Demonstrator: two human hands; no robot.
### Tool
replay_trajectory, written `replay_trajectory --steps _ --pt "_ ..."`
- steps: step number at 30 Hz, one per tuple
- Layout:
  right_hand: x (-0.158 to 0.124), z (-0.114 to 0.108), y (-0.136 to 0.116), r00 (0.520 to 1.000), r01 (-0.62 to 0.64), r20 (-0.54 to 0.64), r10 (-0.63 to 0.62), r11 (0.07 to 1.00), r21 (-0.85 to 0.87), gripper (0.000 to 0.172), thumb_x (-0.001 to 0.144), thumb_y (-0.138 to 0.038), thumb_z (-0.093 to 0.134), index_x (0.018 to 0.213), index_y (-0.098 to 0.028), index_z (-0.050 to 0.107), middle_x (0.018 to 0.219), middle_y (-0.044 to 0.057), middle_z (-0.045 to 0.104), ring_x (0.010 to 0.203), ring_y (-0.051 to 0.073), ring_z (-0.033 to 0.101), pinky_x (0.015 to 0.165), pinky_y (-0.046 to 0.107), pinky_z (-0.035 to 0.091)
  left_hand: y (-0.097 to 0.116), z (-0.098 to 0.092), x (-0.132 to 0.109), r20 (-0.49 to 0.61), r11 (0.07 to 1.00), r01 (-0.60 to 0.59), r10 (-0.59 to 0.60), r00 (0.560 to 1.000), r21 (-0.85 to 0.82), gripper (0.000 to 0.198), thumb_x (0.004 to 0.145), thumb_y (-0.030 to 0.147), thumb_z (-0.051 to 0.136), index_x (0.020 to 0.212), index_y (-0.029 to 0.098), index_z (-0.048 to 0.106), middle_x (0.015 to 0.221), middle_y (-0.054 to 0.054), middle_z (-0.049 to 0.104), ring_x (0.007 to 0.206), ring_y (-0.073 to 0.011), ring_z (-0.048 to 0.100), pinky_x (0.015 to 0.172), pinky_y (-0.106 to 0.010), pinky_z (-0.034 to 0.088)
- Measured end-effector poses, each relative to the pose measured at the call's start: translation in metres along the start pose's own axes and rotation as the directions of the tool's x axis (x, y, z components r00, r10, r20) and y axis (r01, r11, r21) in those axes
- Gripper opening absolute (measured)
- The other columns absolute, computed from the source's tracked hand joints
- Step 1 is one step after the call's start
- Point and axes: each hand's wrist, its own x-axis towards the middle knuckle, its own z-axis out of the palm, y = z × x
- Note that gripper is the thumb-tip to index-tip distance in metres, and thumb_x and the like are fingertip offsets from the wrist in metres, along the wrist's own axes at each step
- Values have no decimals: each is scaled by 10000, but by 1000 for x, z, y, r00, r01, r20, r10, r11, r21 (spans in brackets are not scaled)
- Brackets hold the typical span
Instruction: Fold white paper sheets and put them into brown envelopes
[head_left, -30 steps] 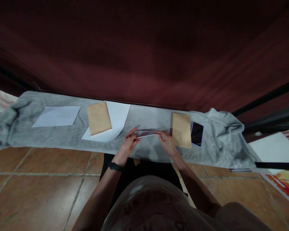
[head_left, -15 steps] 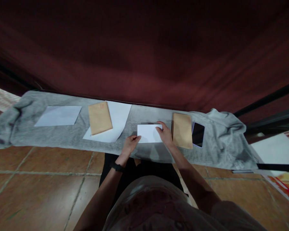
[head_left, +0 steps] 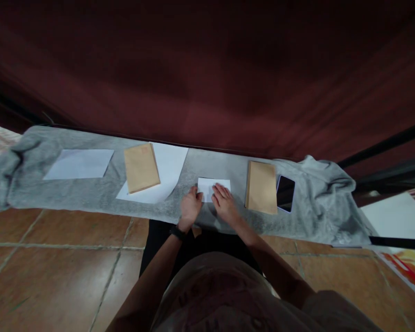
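Note:
A white sheet of paper [head_left: 207,183], looking folded to a small rectangle, lies on the grey cloth in front of me. At its left edge my left hand [head_left: 191,204] is closed, with the paper's edge between thumb and fingers. Fingers outstretched, my right hand [head_left: 224,203] lies flat across the middle and lower right of the paper. To the right sits a stack of brown envelopes [head_left: 262,188]. Another brown envelope stack [head_left: 141,168] rests to the left, partly over a larger white sheet [head_left: 171,161].
The grey cloth [head_left: 214,161] covers a long narrow surface against a dark red backdrop [head_left: 207,92]. A phone [head_left: 285,193] lies beside the right envelopes. One more white sheet [head_left: 79,163] is at far left. Bunched cloth [head_left: 323,193] fills the right end.
My right hand has left the paper's right edge and now lies flat on top of it. My left hand has shifted slightly up along the left edge.

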Motion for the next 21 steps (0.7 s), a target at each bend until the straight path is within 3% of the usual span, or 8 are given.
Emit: replay_trajectory --steps 2,4,6,9,11,14,21 --pt "-9 4 -7 999 -9 41 12 997 -74 480 1076 -314 395 1506 -135 512 1614 142 441 1505 273 396 1255 506 300 1 1 -7 -76 983 -58 73 994 173 364 1022 321 474 1328 168 597 998 -124 771 932 -290 739 827 -379 546" --pt "-15 5 -10 998 -12 57 19 991 -130 496 1077 -323 399 1530 -140 484 1639 140 396 1521 285 368 1263 523 266 4 6 -12 -131 948 -184 224 966 261 366 1047 311 399 1299 163 620 1083 -141 757 1039 -294 717 930 -413 538" --pt "-17 6 -11 998 6 68 4 988 -155 510 1069 -288 405 1551 -129 452 1647 145 375 1528 283 355 1267 517 253 8 14 -17 -138 884 -375 423 895 281 411 1067 340 348 1315 161 621 1238 -150 716 1189 -284 663 1048 -422 497" --pt "-19 8 -8 996 29 92 -13 984 -177 567 1024 -209 448 1575 -84 396 1635 172 386 1526 285 355 1267 507 250 14 30 -21 -66 751 -613 644 762 245 550 1076 443 314 1494 125 476 1510 -161 556 1440 -280 477 1196 -441 387" --pt "-21 9 -7 995 26 102 -6 980 -196 606 1002 -191 468 1585 -63 365 1636 184 380 1530 289 346 1268 507 243 14 39 -22 -22 708 -669 690 723 227 618 1078 469 285 1573 107 359 1617 -161 431 1533 -273 342 1251 -465 310" --pt "-25 8 -6 995 12 97 11 973 -230 618 1001 -181 445 1598 -63 338 1654 181 346 1543 287 314 1270 511 230 7 46 -21 6 703 -671 689 725 236 686 1070 512 281 1618 100 265 1661 -172 347 1568 -272 263 1270 -484 273" --pt "-28 4 -6 997 -11 72 32 962 -272 556 1056 -233 366 1594 -95 360 1664 160 337 1549 289 301 1252 525 249 -12 41 -18 49 656 -688 712 701 309 785 1033 564 377 1626 71 229 1679 -197 280 1588 -301 174 1284 -512 215"
